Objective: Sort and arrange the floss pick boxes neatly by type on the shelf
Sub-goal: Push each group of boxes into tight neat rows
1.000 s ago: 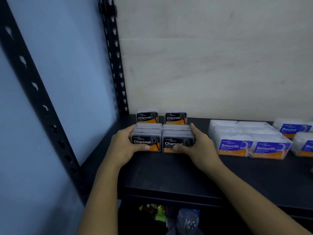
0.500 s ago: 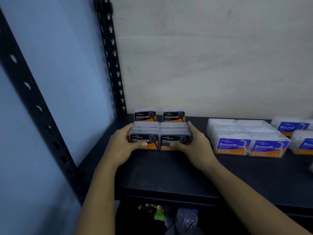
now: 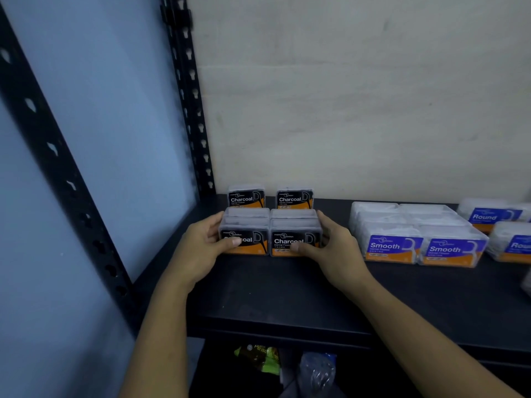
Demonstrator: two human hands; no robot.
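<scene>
A pale, faintly smudged wall [image 3: 359, 96] fills the upper right of the frame. A black perforated upright post [image 3: 189, 96] runs down the upper middle, its keyhole slots in a column, and a second black perforated post [image 3: 54, 156] slants across the left side. Between and beside them lies a flat blue-grey panel [image 3: 115, 124]. Along the bottom edge, in the dark, sit a green and yellow packet [image 3: 260, 359] and, just right of it, a crumpled clear plastic wrapper [image 3: 317, 370].
</scene>
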